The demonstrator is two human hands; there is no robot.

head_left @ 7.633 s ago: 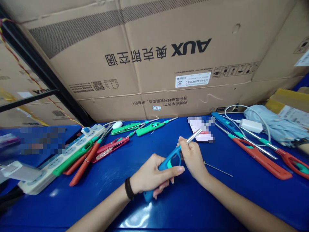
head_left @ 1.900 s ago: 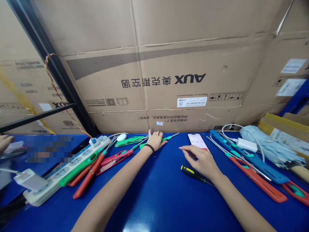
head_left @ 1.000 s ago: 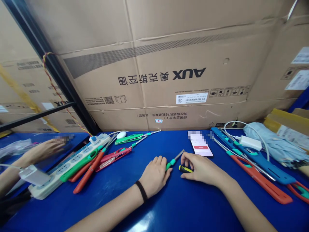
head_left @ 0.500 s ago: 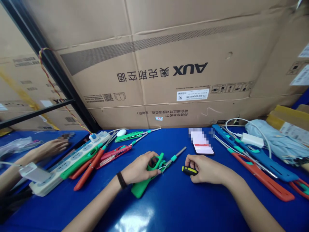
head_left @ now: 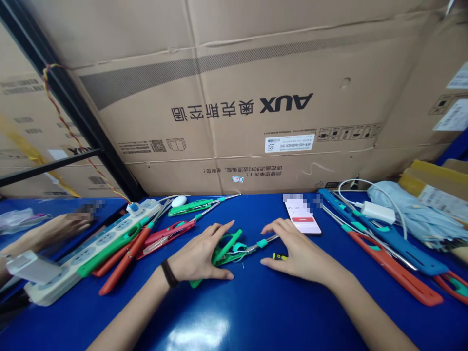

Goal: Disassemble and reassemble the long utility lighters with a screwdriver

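My left hand (head_left: 195,256) lies over a green utility lighter (head_left: 228,251), with its fingers and thumb spread around the body. The lighter's slim metal nozzle (head_left: 265,242) points right, towards my right hand (head_left: 300,256). That hand hovers open, its fingertips close beside the nozzle. Under its thumb side, a small black-and-yellow screwdriver handle (head_left: 280,256) shows on the blue table (head_left: 234,312); most of the tool is hidden.
A phone (head_left: 302,217) lies at the back. Several red, green and blue lighters (head_left: 393,263) lie on both sides. A white power strip (head_left: 87,256) runs along the left. A co-worker's forearm (head_left: 51,231) reaches in at far left, beyond a white charger (head_left: 376,212) and cable on the right.
The green lighter now lies flatter, and my left hand has spread over it. My right hand has opened and moved up towards the nozzle, no longer closed around the screwdriver.
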